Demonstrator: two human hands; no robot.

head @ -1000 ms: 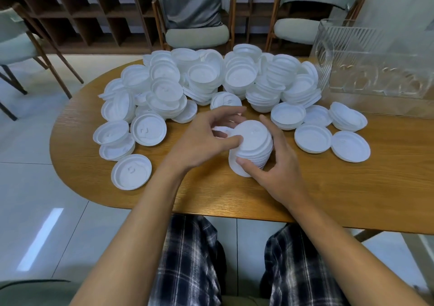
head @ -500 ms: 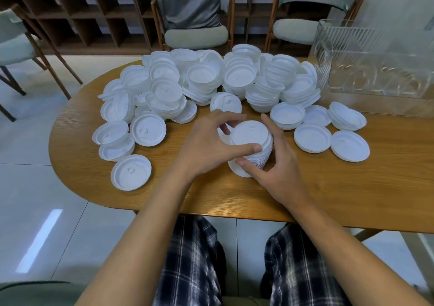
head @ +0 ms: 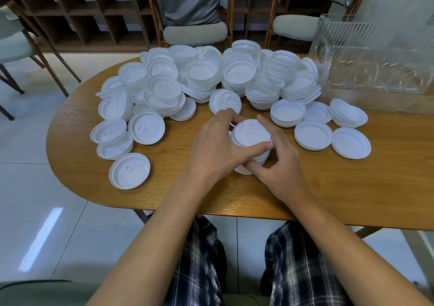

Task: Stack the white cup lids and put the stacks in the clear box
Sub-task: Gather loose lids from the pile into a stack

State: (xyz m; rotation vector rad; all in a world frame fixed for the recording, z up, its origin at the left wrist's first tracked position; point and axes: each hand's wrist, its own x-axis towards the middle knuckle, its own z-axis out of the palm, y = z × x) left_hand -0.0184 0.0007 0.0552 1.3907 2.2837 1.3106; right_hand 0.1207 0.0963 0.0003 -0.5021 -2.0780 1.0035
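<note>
Now, left hand (head: 216,146): curled round the lid stack (head: 250,135), thumb laid across its near top edge.
Right hand (head: 281,162): fingers curved along the stack's right side, thumb at its lower near side.
Lid stack: upright on the table (head: 352,188), enclosed between both hands.
Loose lids (head: 199,75): heaped behind the hands.
Clear box (head: 375,56): at the table's far right, well apart from the stack.

No legible text or labels anywhere.

White lid stack (head: 250,136) upright on table, heap (head: 211,80) behind, clear box (head: 380,54) far right
</note>
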